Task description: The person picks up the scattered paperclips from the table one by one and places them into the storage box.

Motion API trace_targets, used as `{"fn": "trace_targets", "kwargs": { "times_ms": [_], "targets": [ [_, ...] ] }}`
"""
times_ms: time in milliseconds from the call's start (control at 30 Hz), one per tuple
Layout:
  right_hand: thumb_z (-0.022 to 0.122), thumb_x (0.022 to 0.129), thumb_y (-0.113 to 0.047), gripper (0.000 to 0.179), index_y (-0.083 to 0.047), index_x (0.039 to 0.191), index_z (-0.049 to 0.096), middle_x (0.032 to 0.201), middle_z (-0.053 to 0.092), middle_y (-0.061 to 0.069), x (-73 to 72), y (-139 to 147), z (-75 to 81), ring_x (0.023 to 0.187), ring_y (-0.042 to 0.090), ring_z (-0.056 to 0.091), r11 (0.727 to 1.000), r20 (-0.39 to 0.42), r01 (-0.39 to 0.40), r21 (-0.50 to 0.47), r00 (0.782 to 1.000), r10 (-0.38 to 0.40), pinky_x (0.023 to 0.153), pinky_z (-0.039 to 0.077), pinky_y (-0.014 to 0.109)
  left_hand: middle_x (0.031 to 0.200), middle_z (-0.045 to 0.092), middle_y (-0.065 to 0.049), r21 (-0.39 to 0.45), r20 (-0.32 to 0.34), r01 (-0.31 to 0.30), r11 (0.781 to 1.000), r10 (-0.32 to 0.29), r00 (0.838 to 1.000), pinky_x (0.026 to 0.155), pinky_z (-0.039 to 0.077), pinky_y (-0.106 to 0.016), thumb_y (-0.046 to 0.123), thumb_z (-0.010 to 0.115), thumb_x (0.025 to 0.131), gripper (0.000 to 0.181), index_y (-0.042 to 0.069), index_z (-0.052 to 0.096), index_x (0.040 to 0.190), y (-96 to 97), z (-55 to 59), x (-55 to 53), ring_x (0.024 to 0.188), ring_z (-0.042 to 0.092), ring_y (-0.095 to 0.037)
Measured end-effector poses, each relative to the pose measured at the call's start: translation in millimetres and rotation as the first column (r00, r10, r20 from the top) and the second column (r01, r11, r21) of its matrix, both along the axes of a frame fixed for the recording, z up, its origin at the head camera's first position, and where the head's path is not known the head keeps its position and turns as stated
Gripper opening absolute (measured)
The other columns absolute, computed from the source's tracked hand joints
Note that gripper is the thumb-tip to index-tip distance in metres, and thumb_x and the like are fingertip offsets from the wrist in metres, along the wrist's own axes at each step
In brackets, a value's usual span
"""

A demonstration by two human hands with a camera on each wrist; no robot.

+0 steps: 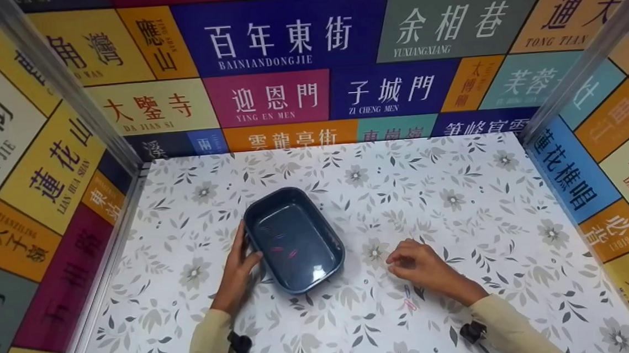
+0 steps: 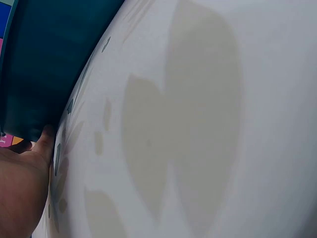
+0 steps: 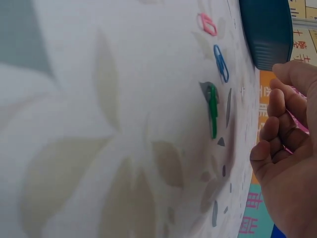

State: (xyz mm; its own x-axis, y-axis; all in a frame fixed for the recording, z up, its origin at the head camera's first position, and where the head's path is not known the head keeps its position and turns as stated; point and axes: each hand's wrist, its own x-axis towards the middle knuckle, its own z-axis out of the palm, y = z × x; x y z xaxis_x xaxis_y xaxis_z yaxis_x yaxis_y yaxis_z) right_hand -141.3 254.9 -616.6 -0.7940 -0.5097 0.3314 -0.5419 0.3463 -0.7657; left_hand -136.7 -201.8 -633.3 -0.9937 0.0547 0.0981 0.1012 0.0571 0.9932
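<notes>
A dark blue rectangular dish (image 1: pixel 317 215) stands on the table, turned at a slant. Beside its left wall lies my left hand (image 1: pixel 238 270), fingers straight along the outside and thumb near the rim. The left wrist view shows that hand's thumb at the foot of the dish (image 2: pixel 54 54). Inside the dish lie several small clips, among them a pink clip (image 1: pixel 293 253). My right hand (image 1: pixel 423 266) hovers right of the dish, fingers loosely curled and holding nothing. Below it on the table are a pink paper clip (image 3: pixel 208 24), a blue paper clip (image 3: pixel 221 63) and a green paper clip (image 3: pixel 213 111).
A white cloth with grey flowers (image 1: pixel 205 192) covers the table. Panels with colourful street-name signs (image 1: pixel 293 34) stand along the back and both sides. Metal posts (image 1: pixel 58 78) rise at the back corners. Each sleeve has a black wrist camera (image 1: pixel 240 343) by it.
</notes>
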Motion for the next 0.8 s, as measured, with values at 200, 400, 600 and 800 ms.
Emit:
{"fn": "trace_targets", "kwargs": {
  "times_ms": [200, 400, 600, 800],
  "targets": [
    [0.086, 0.09, 0.006, 0.017, -0.008, 0.099, 0.083, 0.088, 0.071, -0.001, 7.1, 8, -2.2, 0.083, 0.018, 0.063, 0.999, 0.013, 0.026, -0.019, 1.0, -0.026, 0.078, 0.052, 0.017, 0.185, 0.009, -0.012, 0.001, -0.018, 0.005, 1.0, -0.005, 1.0, 0.135, 0.016, -0.055, -0.001, 0.06, 0.108, 0.086, 0.006, 0.009, 0.178, 0.4, -0.7, -1.3, 0.169, 0.015, -0.04],
    [0.087, 0.086, 0.01, 0.021, -0.007, 0.098, 0.082, 0.087, 0.07, 0.001, 12.3, 15, -5.4, 0.08, 0.019, 0.064, 0.999, -0.024, 0.024, -0.03, 0.999, -0.024, 0.075, 0.052, 0.017, 0.185, 0.008, -0.01, -0.008, -0.005, 0.009, 1.0, -0.009, 1.0, 0.136, 0.016, -0.055, 0.004, 0.06, 0.11, 0.086, 0.009, 0.009, 0.178, -0.5, -0.8, -0.7, 0.169, 0.013, -0.039],
    [0.089, 0.083, 0.012, 0.026, -0.009, 0.097, 0.082, 0.085, 0.07, 0.003, 18.3, 19, -11.1, 0.076, 0.023, 0.062, 1.0, -0.057, 0.004, -0.009, 0.998, -0.004, 0.068, 0.05, 0.023, 0.186, 0.006, -0.009, -0.028, 0.006, 0.014, 1.0, -0.014, 1.0, 0.136, 0.017, -0.055, 0.009, 0.061, 0.112, 0.086, 0.011, 0.008, 0.179, -0.4, 1.8, 0.8, 0.169, 0.014, -0.038],
    [0.091, 0.081, 0.01, 0.026, -0.01, 0.094, 0.083, 0.084, 0.071, 0.003, 24.8, 24, -16.6, 0.076, 0.024, 0.061, 0.999, -0.022, 0.029, 0.021, 0.999, -0.028, 0.069, 0.049, 0.024, 0.185, 0.008, -0.009, -0.024, 0.005, 0.009, 1.0, -0.009, 1.0, 0.136, 0.016, -0.054, 0.007, 0.061, 0.111, 0.086, 0.011, 0.008, 0.179, 0.2, 2.5, 1.1, 0.169, 0.015, -0.038]
  ]
}}
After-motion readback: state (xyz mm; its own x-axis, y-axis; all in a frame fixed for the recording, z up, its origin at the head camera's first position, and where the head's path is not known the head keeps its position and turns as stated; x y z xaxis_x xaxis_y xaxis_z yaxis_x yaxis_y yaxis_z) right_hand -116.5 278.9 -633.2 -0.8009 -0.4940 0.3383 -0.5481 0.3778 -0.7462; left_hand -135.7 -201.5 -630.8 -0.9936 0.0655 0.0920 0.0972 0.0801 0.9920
